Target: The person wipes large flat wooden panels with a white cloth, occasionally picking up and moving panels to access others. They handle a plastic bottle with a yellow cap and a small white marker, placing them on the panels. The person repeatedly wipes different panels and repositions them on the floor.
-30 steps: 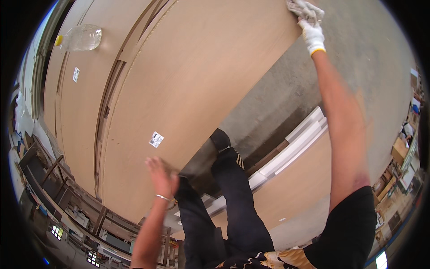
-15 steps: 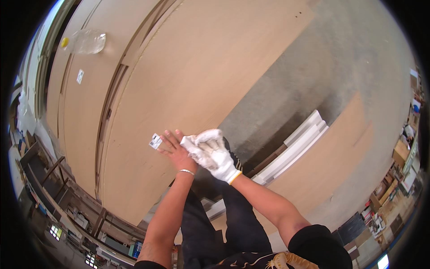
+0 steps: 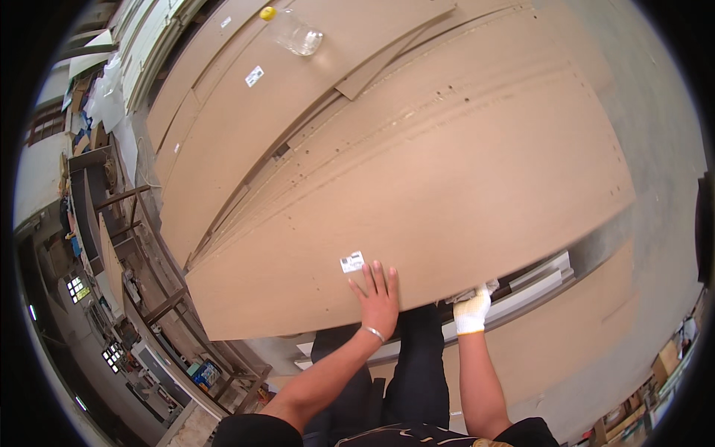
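A large tan board (image 3: 417, 201) lies on top of other boards in front of me, with a small white label (image 3: 351, 261) near its near edge. My left hand (image 3: 379, 304), bare with a bracelet at the wrist, rests flat on the board just beside the label, fingers spread. At the near edge, farther right, my right hand (image 3: 472, 311) in a white knitted glove is closed on the board; its fingertips are partly hidden by the edge.
Beyond lie more tan boards (image 3: 223, 112), with a clear plastic bottle (image 3: 299, 37) with a yellow cap on one. White strips (image 3: 525, 294) lie on the floor at right, beside another board (image 3: 536, 339). A dark metal frame (image 3: 167, 305) stands at left.
My hands, close together before, are now apart, the right one at the board's edge. The top board has turned, showing board edges behind it. My view has shifted too.
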Available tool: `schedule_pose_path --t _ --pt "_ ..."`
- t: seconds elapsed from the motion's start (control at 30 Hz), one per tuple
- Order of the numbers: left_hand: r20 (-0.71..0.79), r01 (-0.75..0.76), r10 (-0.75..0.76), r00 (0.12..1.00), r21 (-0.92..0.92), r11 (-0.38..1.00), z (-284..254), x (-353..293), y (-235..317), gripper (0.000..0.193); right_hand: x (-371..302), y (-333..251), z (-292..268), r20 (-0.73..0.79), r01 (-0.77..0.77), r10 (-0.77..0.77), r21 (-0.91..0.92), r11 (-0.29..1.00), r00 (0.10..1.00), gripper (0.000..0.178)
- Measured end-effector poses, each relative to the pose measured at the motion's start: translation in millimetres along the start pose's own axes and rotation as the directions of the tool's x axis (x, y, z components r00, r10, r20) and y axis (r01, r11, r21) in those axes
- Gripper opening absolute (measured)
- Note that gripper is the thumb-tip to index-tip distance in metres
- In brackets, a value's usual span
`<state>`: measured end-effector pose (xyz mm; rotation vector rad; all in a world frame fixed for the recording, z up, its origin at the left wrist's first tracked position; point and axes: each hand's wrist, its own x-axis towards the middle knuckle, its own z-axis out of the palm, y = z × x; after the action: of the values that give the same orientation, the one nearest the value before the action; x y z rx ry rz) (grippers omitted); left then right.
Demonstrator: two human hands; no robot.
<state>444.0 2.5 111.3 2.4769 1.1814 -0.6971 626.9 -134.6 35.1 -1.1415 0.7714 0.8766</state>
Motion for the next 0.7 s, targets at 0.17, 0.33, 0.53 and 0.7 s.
schedule_pose_path --t 0.17,0.33,0.53,0.7 --pt "0.117 -0.093 0.102 0.988 -0.076 0.993 -98 -36 -20 0.078 -53 -16 42 0.196 -0.037 0.020 0.083 0.996 0.980 0.056" --pt "0.115 -0.241 0.258 0.959 -0.146 0.960 -205 -24 -72 0.083 -75 -10 90 0.303 0.201 -0.144 -0.165 0.966 0.942 0.048" --pt "-0.268 -0.166 0.069 0.961 -0.359 0.918 -316 52 -201 0.029 -110 18 99 0.270 0.121 -0.106 -0.043 0.992 0.957 0.043" --pt "-0.565 0.178 -0.267 0.781 -0.208 0.962 -335 147 -257 0.061 -113 51 67 0.211 0.061 -0.040 -0.093 0.994 0.977 0.039"
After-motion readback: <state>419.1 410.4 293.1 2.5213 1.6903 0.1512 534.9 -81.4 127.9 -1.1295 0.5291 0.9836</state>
